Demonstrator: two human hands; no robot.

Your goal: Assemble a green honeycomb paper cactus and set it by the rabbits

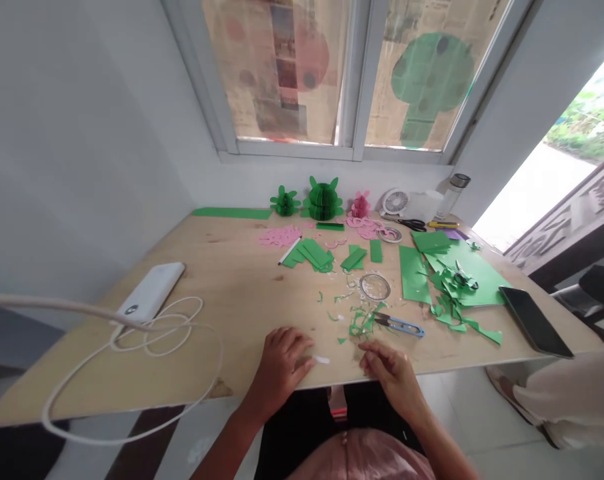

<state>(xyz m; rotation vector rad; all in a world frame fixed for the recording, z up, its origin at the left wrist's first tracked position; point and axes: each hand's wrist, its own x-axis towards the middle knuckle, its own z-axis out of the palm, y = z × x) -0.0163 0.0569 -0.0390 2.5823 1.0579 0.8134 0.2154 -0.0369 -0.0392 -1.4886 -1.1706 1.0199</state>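
Observation:
My left hand (286, 357) rests on the table's near edge, palm down, with its fingers a little apart. Beside its thumb lies a small white paper strip (321, 359), and I cannot tell whether they touch. My right hand (388, 368) is at the same edge, loosely bent, with no object visible in its fingers. Just beyond it are green paper scraps (361, 323) and blue-handled thread snips (399, 325). A roll of tape (375, 287) lies farther back among small white bits.
Green and pink honeycomb paper figures (323, 200) stand against the wall, near a small fan (395, 201) and a bottle (452, 195). Green sheets (482, 277), scissors (465, 277) and a phone (536, 321) lie right. A white power bank (152, 292) and looping cable (132, 441) occupy the left.

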